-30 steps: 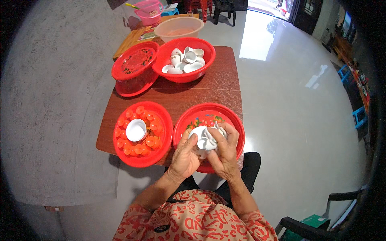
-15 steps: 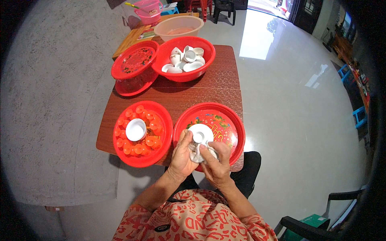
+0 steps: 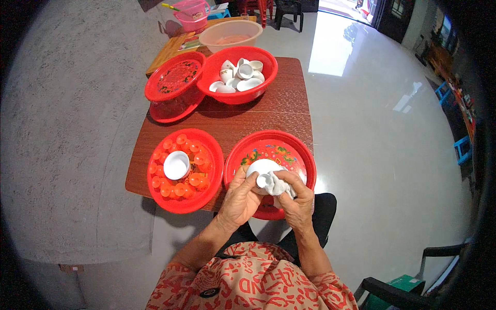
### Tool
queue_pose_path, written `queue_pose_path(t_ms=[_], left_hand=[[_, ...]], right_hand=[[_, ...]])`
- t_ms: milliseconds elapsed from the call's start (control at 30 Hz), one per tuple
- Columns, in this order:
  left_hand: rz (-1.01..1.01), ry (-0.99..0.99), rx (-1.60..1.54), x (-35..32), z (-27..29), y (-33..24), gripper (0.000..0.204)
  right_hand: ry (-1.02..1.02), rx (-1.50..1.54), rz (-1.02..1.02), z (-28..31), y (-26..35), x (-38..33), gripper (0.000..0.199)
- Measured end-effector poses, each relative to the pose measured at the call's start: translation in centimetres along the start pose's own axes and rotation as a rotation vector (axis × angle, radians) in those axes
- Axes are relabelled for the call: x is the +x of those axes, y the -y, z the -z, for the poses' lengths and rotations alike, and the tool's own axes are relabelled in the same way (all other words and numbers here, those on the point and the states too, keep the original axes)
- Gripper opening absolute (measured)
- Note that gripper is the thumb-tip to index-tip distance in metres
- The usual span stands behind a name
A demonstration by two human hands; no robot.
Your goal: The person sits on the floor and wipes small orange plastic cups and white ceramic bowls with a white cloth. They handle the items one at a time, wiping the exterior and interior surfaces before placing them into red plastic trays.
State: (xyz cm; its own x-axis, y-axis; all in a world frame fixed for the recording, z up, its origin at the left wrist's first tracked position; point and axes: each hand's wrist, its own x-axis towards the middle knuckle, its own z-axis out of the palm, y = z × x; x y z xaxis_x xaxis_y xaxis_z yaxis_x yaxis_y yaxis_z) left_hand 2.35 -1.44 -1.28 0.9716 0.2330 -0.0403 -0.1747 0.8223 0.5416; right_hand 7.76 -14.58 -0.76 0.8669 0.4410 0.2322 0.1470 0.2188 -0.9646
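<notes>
My left hand (image 3: 240, 200) grips a white bowl (image 3: 260, 166) by its edge, with the small round foot facing up. In my right hand (image 3: 299, 202) a bunched white cloth (image 3: 282, 188) is pressed against the bowl beside that foot. Both hands are over the near part of a round red tray (image 3: 311, 165) with a printed flower pattern. Left of it, a second red tray (image 3: 220, 168) carries a ring of small orange cups (image 3: 196, 179). Among these cups stands another white bowl (image 3: 176, 165). My fingers partly hide the held bowl's rim.
Farther back on the brown table (image 3: 258, 121), a deep red basin (image 3: 270, 67) holds several white cups and bowls (image 3: 250, 84). Leaning beside it is a patterned red tray (image 3: 175, 77). Beyond are a pale translucent basin (image 3: 252, 32) and a pink bucket (image 3: 192, 18). A dark armchair (image 3: 385, 292) is at lower right.
The held bowl has been turned and shifted slightly right. My right hand has moved right and up, bringing the cloth to the right side of the foot.
</notes>
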Motion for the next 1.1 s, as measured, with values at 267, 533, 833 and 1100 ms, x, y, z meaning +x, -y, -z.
queue_pose_path(t_ms=[267,533,833,1100], left_hand=[[0.124,0.057,0.508,0.8,0.3,-3.5,0.034],[0.290,0.180,0.767,1.8,-0.9,-5.2,0.038],[0.176,-0.059,0.446,0.6,-0.3,-2.1,0.031],[0.083,-0.099,0.258,0.7,-0.9,-1.0,0.029]], right_hand=[[0.149,-0.079,0.003,2.1,0.8,1.7,0.030],[0.255,-0.047,-0.046,2.1,2.1,3.4,0.025],[0.002,-0.518,0.372,0.6,0.5,1.7,0.038],[-0.062,-0.522,0.473,0.0,-1.3,-0.3,0.055]])
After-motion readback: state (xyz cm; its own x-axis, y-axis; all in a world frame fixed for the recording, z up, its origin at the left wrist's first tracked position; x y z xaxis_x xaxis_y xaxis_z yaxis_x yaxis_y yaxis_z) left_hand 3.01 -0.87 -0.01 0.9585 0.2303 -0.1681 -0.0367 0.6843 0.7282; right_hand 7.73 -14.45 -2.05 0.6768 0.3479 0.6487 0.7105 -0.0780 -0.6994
